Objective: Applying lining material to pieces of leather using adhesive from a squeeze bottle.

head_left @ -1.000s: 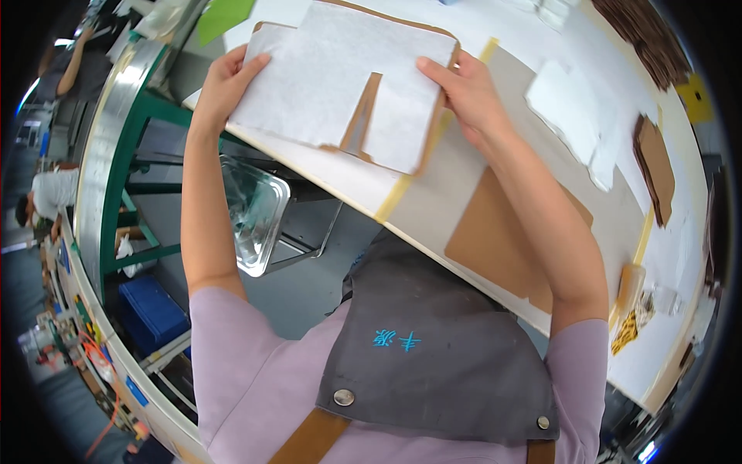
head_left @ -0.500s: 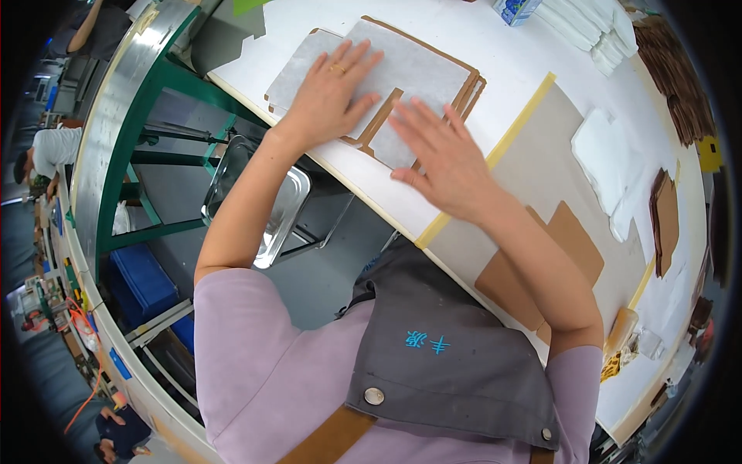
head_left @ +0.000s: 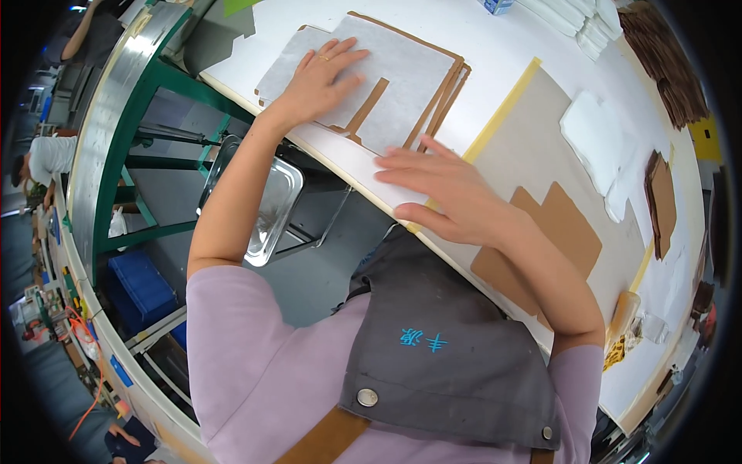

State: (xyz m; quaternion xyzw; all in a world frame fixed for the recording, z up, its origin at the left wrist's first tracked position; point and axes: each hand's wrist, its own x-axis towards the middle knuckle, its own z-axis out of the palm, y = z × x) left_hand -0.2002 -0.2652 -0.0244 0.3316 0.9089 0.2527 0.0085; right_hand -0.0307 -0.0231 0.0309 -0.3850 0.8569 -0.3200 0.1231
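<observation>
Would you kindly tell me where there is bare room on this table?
White tabletop lies bare between the stacked brown-edged white panels and the yellow tape strip; so does the grey mat between that tape and the irregular white sheets. Crowded: the near edge, with the right hand and flat brown material.

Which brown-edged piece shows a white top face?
The white-faced panel under the left hand; the brown panel on the grey sheet and the small stack at right show only brown.

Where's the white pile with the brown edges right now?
In the head view, the white pile is upper centre on the white table, partly under the left hand and left of the yellow strip.
</observation>
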